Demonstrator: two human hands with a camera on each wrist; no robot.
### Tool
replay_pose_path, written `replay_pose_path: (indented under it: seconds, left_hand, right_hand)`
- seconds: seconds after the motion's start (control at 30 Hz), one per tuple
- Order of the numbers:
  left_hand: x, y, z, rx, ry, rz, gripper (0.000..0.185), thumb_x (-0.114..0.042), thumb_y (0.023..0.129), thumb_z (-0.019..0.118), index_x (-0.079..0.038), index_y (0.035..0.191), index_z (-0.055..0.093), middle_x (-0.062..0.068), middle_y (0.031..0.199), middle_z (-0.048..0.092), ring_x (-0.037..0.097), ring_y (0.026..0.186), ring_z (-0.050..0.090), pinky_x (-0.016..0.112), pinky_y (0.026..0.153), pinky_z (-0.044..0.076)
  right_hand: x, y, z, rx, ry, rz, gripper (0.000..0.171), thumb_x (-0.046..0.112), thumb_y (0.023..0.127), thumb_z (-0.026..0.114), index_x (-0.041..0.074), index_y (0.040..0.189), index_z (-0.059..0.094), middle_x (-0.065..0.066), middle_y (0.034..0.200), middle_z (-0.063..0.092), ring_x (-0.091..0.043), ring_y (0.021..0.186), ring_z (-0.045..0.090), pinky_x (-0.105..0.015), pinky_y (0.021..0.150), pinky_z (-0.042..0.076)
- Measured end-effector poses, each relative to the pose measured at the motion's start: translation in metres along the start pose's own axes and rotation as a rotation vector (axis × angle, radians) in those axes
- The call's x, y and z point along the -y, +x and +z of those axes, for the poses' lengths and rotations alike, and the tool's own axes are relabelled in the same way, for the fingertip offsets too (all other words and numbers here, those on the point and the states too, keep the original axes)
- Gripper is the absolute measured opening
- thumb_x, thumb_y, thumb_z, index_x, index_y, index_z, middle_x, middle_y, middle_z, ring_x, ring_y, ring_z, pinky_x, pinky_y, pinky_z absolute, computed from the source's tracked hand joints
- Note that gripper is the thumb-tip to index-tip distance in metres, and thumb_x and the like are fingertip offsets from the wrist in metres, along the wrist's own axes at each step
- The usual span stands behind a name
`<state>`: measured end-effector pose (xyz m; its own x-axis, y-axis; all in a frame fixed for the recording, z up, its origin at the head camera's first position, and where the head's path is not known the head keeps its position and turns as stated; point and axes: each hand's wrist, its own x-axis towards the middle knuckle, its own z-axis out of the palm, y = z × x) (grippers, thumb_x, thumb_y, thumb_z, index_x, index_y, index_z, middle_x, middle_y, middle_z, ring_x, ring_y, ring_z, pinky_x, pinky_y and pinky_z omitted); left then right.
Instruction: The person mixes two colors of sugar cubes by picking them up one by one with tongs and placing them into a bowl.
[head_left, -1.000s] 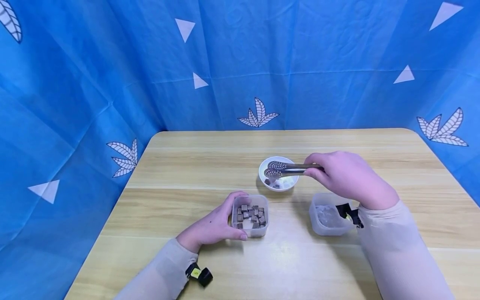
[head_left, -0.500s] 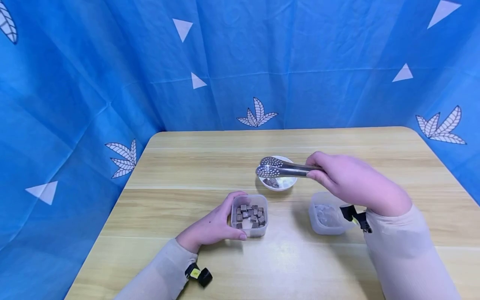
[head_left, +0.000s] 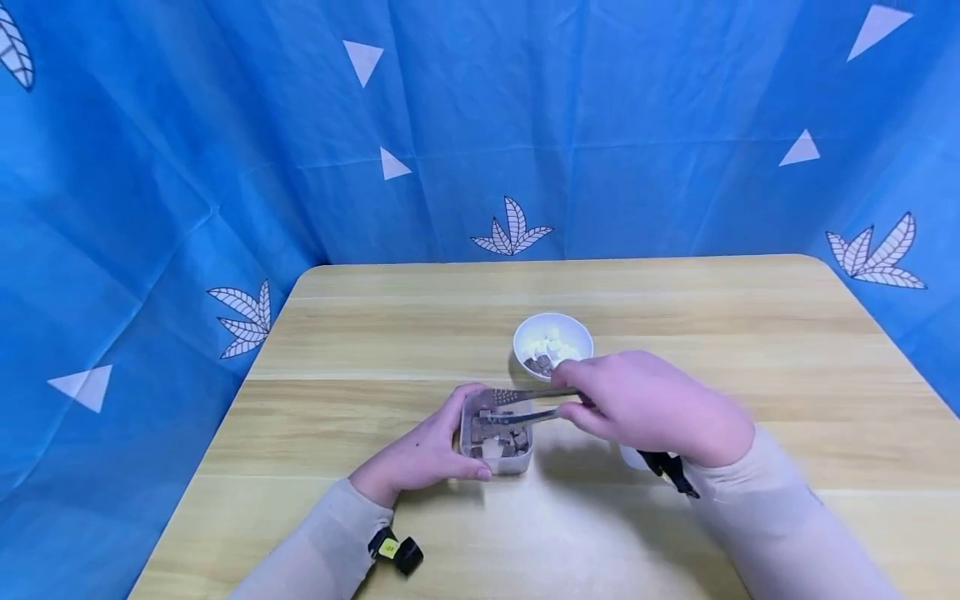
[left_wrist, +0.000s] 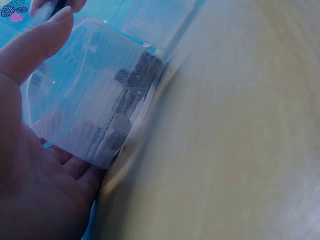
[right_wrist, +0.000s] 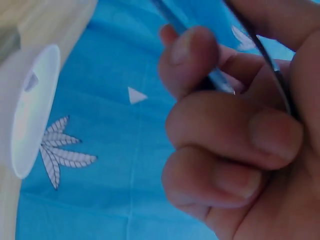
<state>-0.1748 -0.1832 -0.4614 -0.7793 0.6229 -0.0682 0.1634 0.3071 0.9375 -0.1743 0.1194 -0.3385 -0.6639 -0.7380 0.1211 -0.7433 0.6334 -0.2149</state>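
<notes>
The left hand [head_left: 423,454] grips the clear tub [head_left: 497,437] of brown cubes [head_left: 498,433] on the table [head_left: 375,350], thumb and fingers curled around its near-left side. The right hand [head_left: 648,404] clasps the metal tongs [head_left: 525,404], whose tips reach over the tub's opening. Farther back, just beyond the right hand, stands the white bowl [head_left: 552,337] containing white and brown pieces.

Your metal tongs [head_left: 521,405] lie nearly level, their perforated tips over the clear tub [head_left: 496,440]. That tub holds small brown cubes [head_left: 501,437].
</notes>
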Motion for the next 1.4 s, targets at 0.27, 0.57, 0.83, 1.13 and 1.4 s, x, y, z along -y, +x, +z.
replay_pose_path:
  seconds: [0.27, 0.57, 0.83, 1.13, 1.4]
  left_hand:
    - [0.002, 0.000, 0.001, 0.002, 0.025, 0.017, 0.106, -0.023, 0.073, 0.089, -0.020, 0.156, 0.023, 0.001, 0.143, 0.052, 0.017, 0.127, 0.053, 0.047, 0.112, 0.036]
    - [0.003, 0.000, 0.001, -0.023, 0.074, 0.038, 0.103, -0.027, 0.074, 0.089, -0.021, 0.155, 0.024, 0.000, 0.150, 0.045, 0.020, 0.134, 0.047, 0.051, 0.115, 0.030]
    - [0.002, 0.000, 0.001, -0.020, 0.076, 0.043, 0.103, -0.025, 0.074, 0.090, -0.019, 0.154, 0.025, -0.004, 0.154, 0.042, 0.016, 0.138, 0.043, 0.048, 0.118, 0.026]
    - [0.002, 0.000, 0.000, -0.012, 0.061, 0.047, 0.103, -0.024, 0.074, 0.090, -0.021, 0.154, 0.025, -0.002, 0.153, 0.043, 0.017, 0.139, 0.042, 0.048, 0.118, 0.026]
    - [0.002, 0.000, 0.000, -0.004, 0.017, 0.017, 0.106, -0.023, 0.073, 0.089, -0.020, 0.156, 0.022, -0.001, 0.143, 0.052, 0.018, 0.128, 0.053, 0.047, 0.113, 0.035]
  right_hand:
    - [0.021, 0.008, 0.023, -0.002, -0.192, 0.093, 0.024, 0.040, 0.092, 0.073, 0.021, 0.105, 0.065, 0.010, 0.079, 0.061, -0.012, 0.057, 0.056, -0.034, 0.051, 0.049]
    - [0.029, 0.013, 0.029, 0.028, -0.155, 0.116, 0.022, 0.035, 0.091, 0.075, 0.019, 0.090, 0.060, 0.011, 0.070, 0.051, -0.011, 0.053, 0.043, -0.032, 0.047, 0.040]
    - [0.028, 0.013, 0.027, 0.007, -0.184, 0.069, 0.020, 0.036, 0.091, 0.074, 0.021, 0.086, 0.061, 0.012, 0.066, 0.049, -0.009, 0.050, 0.042, -0.032, 0.045, 0.036]
    - [0.025, 0.013, 0.024, -0.010, -0.204, 0.057, 0.019, 0.037, 0.092, 0.073, 0.023, 0.086, 0.062, 0.014, 0.066, 0.050, -0.008, 0.050, 0.041, -0.031, 0.044, 0.038]
    - [0.019, 0.004, 0.002, -0.023, -0.125, 0.059, 0.009, 0.031, 0.094, 0.072, 0.025, 0.100, 0.070, 0.015, 0.082, 0.065, -0.006, 0.062, 0.057, -0.035, 0.056, 0.051]
